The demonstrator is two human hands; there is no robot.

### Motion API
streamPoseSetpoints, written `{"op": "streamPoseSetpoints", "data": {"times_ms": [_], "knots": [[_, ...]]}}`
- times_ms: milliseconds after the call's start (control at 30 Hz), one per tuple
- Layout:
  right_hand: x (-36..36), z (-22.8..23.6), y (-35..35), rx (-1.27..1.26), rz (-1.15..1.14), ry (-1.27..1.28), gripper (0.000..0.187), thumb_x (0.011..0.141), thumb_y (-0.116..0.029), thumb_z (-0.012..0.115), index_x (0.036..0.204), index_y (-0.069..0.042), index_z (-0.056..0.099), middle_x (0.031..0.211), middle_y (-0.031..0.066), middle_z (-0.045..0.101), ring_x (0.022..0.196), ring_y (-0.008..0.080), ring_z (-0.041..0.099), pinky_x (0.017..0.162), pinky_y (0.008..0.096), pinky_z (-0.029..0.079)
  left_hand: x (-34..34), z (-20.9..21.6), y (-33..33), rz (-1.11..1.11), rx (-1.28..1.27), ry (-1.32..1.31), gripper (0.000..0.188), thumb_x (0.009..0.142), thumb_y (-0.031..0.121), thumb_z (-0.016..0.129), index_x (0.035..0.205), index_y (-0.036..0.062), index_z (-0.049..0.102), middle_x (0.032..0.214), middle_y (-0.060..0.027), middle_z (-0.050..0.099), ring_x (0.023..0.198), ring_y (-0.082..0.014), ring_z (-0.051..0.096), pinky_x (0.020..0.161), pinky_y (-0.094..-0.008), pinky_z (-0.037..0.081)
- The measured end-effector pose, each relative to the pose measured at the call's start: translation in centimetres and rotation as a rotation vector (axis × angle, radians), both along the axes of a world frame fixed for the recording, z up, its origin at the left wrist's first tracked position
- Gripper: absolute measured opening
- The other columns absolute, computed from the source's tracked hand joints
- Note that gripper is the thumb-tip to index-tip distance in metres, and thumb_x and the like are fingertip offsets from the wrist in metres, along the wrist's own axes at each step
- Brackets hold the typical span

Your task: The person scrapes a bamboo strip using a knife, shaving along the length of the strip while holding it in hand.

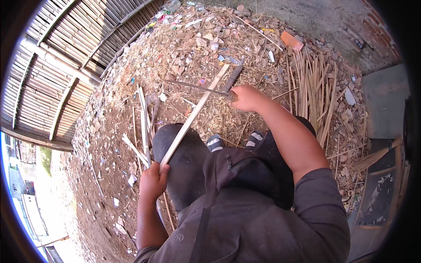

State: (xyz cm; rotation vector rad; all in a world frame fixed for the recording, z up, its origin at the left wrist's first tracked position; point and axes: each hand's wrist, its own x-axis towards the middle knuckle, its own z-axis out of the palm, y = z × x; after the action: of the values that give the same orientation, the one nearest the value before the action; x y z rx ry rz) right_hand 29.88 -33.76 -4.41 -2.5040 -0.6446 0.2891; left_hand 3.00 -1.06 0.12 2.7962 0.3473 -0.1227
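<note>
My left hand [153,182] is closed round the near end of a long pale bamboo strip [193,115], which slants up and away to the right past my knee. My right hand [246,97] grips the short handle of a knife [188,85]. Its thin dark blade points left and crosses the strip near the far end; whether the edge touches the strip, I cannot tell. Close to the knife handle is a dark ribbed rod [233,78], perhaps resting on the ground. Beside my left hand lie several other pale strips [143,118].
A large bundle of split bamboo strips [312,87] lies on the right, near an orange brick piece [291,40]. Shavings, stones and litter cover the ground around my sandals [215,143]. A bamboo wall [83,52] stands left, a grey wall [320,22] at the back, and dark panels [386,103] at right.
</note>
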Motion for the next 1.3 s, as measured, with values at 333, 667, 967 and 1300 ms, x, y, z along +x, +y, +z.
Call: {"op": "streamPoseSetpoints", "data": {"times_ms": [333,667,967,1300], "knots": [[0.8,-0.5,-1.1,0.076,-0.051,0.024,0.027,0.076,-0.026,0.071,0.098,-0.01,0.068,0.087,0.0158,0.07,0.087,0.0368,0.069,0.077,0.0473,0.054,-0.1,-0.8,0.1,-0.029,0.024,-0.062,0.043,0.097,0.041,0.058,0.08,0.0029,0.05,0.068,-0.0243,0.061,0.069,-0.048,0.061,0.06,-0.055,0.046],[0.7,-0.6,-0.9,0.08,-0.06,0.027,0.035,0.078,-0.028,0.076,0.101,-0.004,0.07,0.087,0.0181,0.07,0.082,0.0339,0.069,0.075,0.0425,0.054,-0.2,-1.2,0.4,-0.057,-0.054,-0.145,0.043,0.097,0.04,0.059,0.078,0.0024,0.05,0.067,-0.0243,0.061,0.067,-0.0469,0.061,0.06,-0.0536,0.046],[-1.3,1.1,0.9,-0.07,0.188,-0.095,0.03,0.076,-0.025,0.075,0.098,-0.007,0.068,0.084,0.0176,0.069,0.081,0.0366,0.068,0.075,0.0444,0.053,-0.5,-0.8,0.4,-0.03,-0.003,-0.094,0.044,0.097,0.04,0.06,0.078,0.0015,0.051,0.067,-0.0243,0.06,0.067,-0.0467,0.061,0.06,-0.0525,0.046],[-1.4,2.3,0.7,-0.059,0.079,-0.03,0.038,0.076,-0.027,0.073,0.109,-0.008,0.068,0.095,0.0179,0.07,0.092,0.0356,0.069,0.079,0.0457,0.054,-0.2,-0.7,0.3,-0.015,-0.049,-0.071,0.044,0.096,0.039,0.061,0.077,0.0013,0.05,0.065,-0.0244,0.06,0.066,-0.0466,0.061,0.059,-0.0523,0.046]]}}
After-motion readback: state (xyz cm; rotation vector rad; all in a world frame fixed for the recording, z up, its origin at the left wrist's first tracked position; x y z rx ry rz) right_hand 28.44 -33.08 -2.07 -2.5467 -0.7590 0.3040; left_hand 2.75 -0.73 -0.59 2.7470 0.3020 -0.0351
